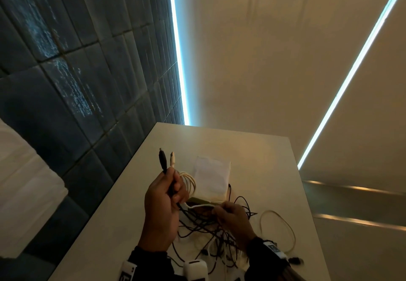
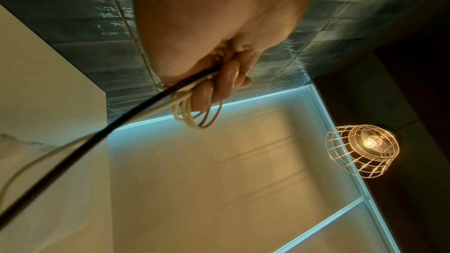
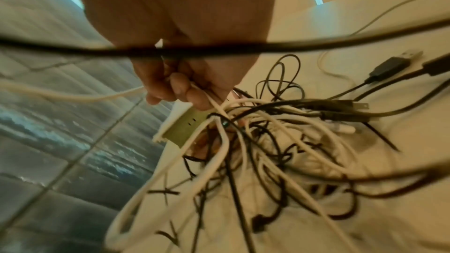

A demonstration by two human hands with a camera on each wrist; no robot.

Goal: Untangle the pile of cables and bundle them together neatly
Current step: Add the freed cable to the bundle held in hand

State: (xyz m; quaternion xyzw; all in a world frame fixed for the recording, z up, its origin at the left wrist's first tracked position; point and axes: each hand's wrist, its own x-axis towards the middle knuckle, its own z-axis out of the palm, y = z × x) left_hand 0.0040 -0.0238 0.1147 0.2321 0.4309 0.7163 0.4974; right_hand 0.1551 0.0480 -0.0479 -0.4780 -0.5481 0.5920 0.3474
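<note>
Left hand [image 1: 161, 201]: raised over the table [image 1: 252, 149], fingers curled round two cables; both plugs are pointed up past the thumb.
Black cable [image 1: 163, 160]: one, gripped in the left hand, its plug uppermost; in the left wrist view it is seen running down and away from the fist [image 2: 214, 32].
White cable [image 1: 173, 160]: one, gripped beside the black one; several loops of it [image 1: 190, 182] are hung from the left fingers, and a free run is stretched across to the right hand.
Right hand [image 1: 232, 217]: held low over the pile, fingertips pinched on the white cable; in the right wrist view the pinch [image 3: 192, 91] is seen just above the heap.
Pile [image 1: 211, 232]: black and white cables crossed over one another on the table near its front edge; an exact count cannot be told. One pale loop [image 1: 278, 230] is spread out to the right of the heap.
Plugs in the pile: two black USB plugs [image 3: 392, 66] are seen at the right, and one two-pronged plug [image 3: 355, 106] among the strands.
Box [image 1: 212, 177]: one, white, lying on the table behind the pile, its near edge touched by cables.
Lamp [image 2: 362, 147]: one wire-caged bulb, lit, overhead.
Light strips [image 1: 178, 48]: two, bright blue-white, on the ceiling.
Wall [image 1: 77, 65]: dark tiles, left of the table.
</note>
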